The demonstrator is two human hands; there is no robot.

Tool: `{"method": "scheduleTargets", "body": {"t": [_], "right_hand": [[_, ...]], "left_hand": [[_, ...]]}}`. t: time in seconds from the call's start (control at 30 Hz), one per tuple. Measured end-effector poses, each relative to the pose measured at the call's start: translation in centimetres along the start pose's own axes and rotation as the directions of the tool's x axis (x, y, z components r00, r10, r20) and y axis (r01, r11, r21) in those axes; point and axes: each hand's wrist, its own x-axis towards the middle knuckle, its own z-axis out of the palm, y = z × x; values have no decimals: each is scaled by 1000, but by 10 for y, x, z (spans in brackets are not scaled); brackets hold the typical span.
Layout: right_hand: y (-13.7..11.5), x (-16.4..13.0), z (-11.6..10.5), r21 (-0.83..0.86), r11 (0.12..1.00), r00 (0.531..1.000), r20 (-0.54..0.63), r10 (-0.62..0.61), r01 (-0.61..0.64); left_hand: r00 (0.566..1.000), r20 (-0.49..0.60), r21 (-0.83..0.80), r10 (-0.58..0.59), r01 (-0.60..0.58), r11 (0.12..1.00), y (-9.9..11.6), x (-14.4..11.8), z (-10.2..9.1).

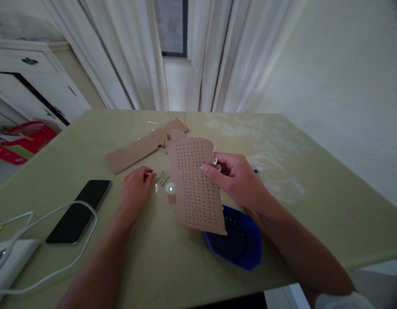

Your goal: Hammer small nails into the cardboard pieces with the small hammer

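Observation:
My right hand grips the right edge of a brown cardboard piece punched with rows of small holes, thumb on top. The cardboard is raised at a tilt and partly covers a blue plastic basket with holes in its bottom. Just left of the cardboard, my left hand is closed in a pinch above the table. What its fingertips hold, if anything, is too small to make out. Beside them lie several thin metal pins, a small clear round disc and a small cardboard scrap.
A long cardboard strip lies behind my left hand. To the left are a black phone, a white cable and a white power strip. Clear plastic film lies on the right of the table.

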Motion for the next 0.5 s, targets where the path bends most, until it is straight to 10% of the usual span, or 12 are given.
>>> {"method": "scheduleTargets", "body": {"t": [0.5], "right_hand": [[-5,-6,8,201,980,983,182,-33,-4]], "left_hand": [[977,-53,-336,206,-212,918,23,-14,3]]}}
